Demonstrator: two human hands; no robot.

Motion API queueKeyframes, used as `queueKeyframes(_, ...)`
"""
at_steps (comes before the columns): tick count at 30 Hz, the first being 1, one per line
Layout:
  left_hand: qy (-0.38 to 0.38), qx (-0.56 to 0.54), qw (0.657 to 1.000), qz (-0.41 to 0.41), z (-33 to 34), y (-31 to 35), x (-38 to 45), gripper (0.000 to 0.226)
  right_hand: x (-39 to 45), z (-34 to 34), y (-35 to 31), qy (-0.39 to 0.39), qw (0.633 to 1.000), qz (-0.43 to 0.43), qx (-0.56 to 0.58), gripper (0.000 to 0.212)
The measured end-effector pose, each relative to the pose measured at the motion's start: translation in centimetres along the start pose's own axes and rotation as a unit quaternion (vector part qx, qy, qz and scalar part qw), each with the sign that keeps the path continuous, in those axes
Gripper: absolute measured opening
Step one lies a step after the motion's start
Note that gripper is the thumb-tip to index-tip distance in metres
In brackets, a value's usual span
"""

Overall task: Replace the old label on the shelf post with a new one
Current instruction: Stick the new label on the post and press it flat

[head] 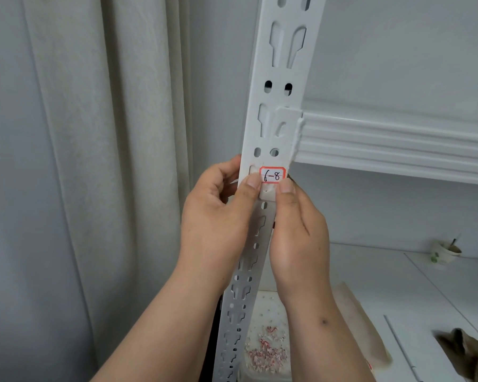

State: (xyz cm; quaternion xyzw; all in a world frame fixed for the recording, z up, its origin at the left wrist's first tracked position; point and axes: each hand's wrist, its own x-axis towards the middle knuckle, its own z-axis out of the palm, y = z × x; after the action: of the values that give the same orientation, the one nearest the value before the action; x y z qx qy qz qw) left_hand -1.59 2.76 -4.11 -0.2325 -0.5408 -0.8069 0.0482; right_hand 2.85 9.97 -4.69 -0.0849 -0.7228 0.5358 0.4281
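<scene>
Label (272, 175) on post (280, 86), just above both thumbs.

**One handwritten mark: "6-8"**

Reads "6-8" in dark handwriting on a small white label (272, 175) with a red border, stuck to the white slotted shelf post (280, 86) just below a pair of round holes. Pinned at the lower corners by both thumbs. No other legible text anywhere.
</scene>
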Motion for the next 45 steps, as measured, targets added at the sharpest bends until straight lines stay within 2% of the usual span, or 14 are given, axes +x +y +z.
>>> queueKeyframes(9,0.015,0.049,0.999,0.005,0.3,-0.1,0.2,0.031,0.7,0.3,-1.0,0.018,0.999,0.02,-0.046,0.031)
queueKeyframes(13,0.009,0.019,1.0,0.001,0.2,0.1,0.1,0.02,0.8,0.0,-1.0,0.019,0.999,0.042,-0.019,0.03)
queueKeyframes(20,0.018,0.033,0.999,0.001,0.4,0.4,0.4,0.013,0.3,-0.1,-0.7,-0.003,0.999,0.015,-0.036,0.035)
queueKeyframes(27,0.015,0.038,0.999,0.016,0.4,-0.4,0.2,0.021,0.2,-0.2,-0.3,-0.015,0.998,-0.014,-0.059,0.027)
queueKeyframes(32,0.012,0.048,0.999,0.023,0.2,-0.5,0.0,0.026,0.1,-0.4,-0.6,-0.023,1.0,0.013,-0.002,0.027)
queueKeyframes(37,0.007,0.019,1.0,0.011,-0.1,-0.3,0.3,0.019,0.2,-0.4,-0.6,-0.028,0.999,0.006,-0.042,0.029)
queueKeyframes(45,0.003,-0.005,1.0,0.019,0.0,-0.3,0.0,0.023,0.1,-0.3,-0.7,-0.016,0.999,0.025,0.011,0.029)
